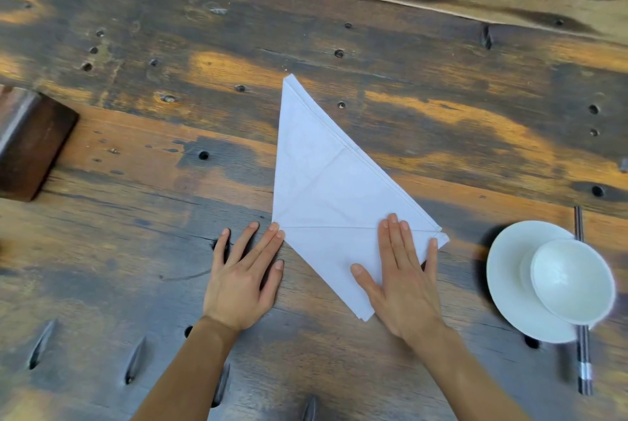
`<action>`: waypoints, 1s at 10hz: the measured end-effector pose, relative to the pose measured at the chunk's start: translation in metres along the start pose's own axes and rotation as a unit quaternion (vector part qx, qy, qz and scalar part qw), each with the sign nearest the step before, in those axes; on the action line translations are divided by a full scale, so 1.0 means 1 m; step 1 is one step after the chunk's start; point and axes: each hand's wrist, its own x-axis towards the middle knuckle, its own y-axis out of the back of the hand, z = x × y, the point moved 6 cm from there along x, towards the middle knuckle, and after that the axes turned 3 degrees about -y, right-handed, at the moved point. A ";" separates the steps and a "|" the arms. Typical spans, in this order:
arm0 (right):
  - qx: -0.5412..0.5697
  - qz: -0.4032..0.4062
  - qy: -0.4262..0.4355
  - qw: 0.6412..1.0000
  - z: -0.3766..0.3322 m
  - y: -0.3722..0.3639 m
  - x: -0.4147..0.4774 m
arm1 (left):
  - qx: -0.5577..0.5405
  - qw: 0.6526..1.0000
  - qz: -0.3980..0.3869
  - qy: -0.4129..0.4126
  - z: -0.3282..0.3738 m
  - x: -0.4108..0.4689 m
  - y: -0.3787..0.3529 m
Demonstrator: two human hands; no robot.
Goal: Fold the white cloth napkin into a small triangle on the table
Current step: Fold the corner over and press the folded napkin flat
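Observation:
The white cloth napkin lies flat on the wooden table, folded into a large triangle with one point far from me and creases crossing its near part. My right hand presses flat on the napkin's near right part, fingers straight. Flat on the bare wood to the left lies my left hand, its fingertips touching the napkin's left corner.
A white saucer carrying a small white bowl sits at the right, on top of dark chopsticks. A dark wooden block lies at the left edge. The tabletop has several holes and slots.

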 end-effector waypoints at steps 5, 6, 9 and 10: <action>0.023 -0.008 -0.059 0.998 0.034 0.011 -0.003 | 0.010 1.000 -0.028 0.005 -0.001 -0.001 -0.001; 0.036 -0.010 -0.062 0.997 0.026 0.006 -0.012 | 0.015 0.998 -0.053 0.026 -0.002 -0.001 -0.003; 0.038 0.031 -0.026 0.998 -0.007 -0.027 -0.080 | 0.020 0.991 -0.097 0.085 0.000 0.009 0.000; 0.013 0.045 -0.012 0.999 -0.016 -0.031 -0.095 | 0.042 0.986 -0.105 0.126 0.003 0.024 0.000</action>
